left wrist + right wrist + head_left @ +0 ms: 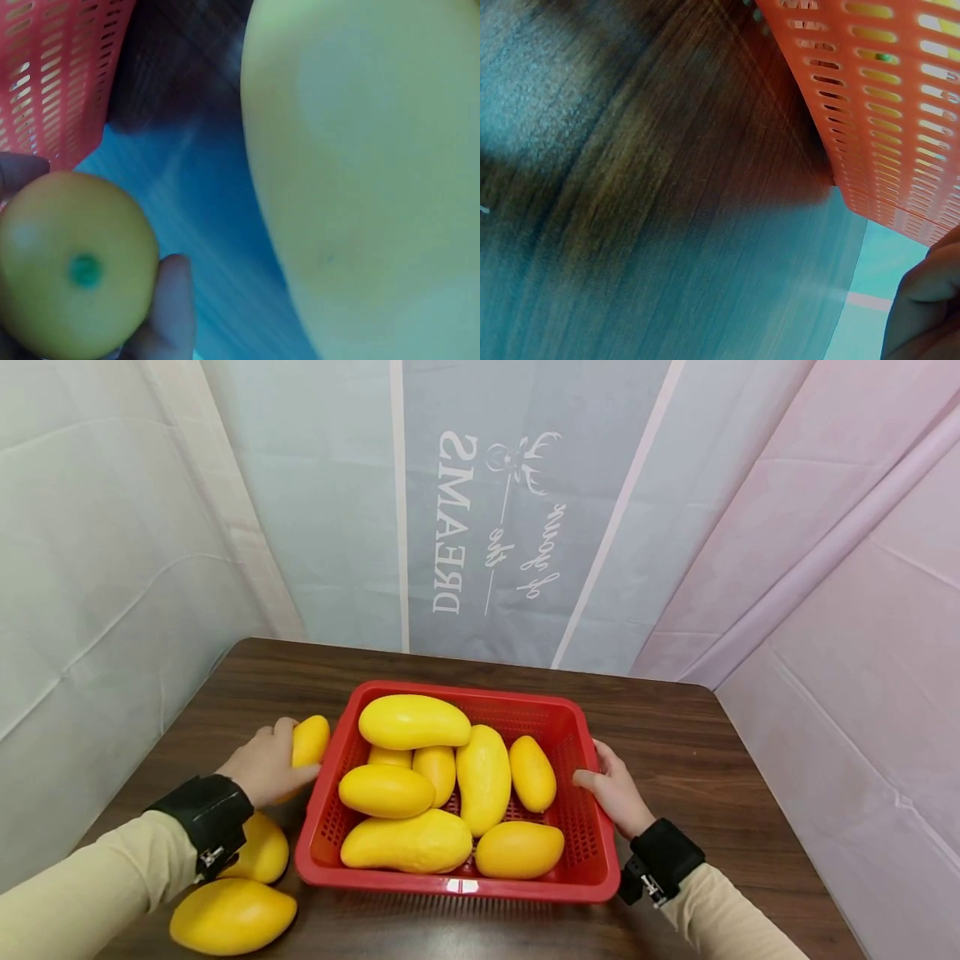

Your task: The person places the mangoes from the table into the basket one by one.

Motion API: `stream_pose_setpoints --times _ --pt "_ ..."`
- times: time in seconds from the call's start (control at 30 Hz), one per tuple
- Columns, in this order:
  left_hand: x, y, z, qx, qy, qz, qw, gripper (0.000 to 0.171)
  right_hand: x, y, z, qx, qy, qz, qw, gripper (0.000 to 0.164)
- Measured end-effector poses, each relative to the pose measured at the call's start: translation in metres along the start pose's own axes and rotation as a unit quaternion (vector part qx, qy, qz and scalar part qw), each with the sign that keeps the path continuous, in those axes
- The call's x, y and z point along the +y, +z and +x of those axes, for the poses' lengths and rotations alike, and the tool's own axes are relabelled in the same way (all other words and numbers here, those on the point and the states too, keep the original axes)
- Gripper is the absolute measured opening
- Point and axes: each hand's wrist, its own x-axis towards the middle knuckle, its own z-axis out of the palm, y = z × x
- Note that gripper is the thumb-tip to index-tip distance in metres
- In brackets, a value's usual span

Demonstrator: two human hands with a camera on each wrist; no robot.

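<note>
My left hand [264, 763] grips a yellow mango [310, 742] just outside the left wall of a red plastic basket [459, 887]. In the left wrist view the held mango [82, 262] shows its end with a green spot, fingers and thumb on either side. My right hand [613, 787] holds the basket's right rim, thumb over the inside and fingers against the outer wall. Inside the basket lie several yellow mangoes, among them a long one [414, 722] at the back and a smaller one [532, 774] near the right wall.
Two more mangoes lie on the brown wooden table [660, 727] left of the basket: one [232, 917] at the front, another [262, 850] partly behind my left wrist. Hanging cloth [517, 635] encloses the table's back and sides. Black straps with cameras sit on both wrists.
</note>
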Motion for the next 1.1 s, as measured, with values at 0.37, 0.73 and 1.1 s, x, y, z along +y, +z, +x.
stream_pose_setpoints --times 0.37,0.73,1.1 --pt "0.015 -0.020 -0.001 0.093 0.022 0.025 0.9951 0.082 -0.001 0.001 -0.001 0.002 0.001 0.002 1.000 0.064" --pt "0.035 -0.029 -0.004 0.131 0.100 0.025 0.9861 0.084 0.000 0.001 0.000 0.003 0.001 0.003 1.000 0.064" --pt "0.053 -0.018 -0.003 0.110 0.216 0.022 0.9699 0.072 -0.001 0.001 0.000 0.002 0.002 0.002 1.000 0.064"
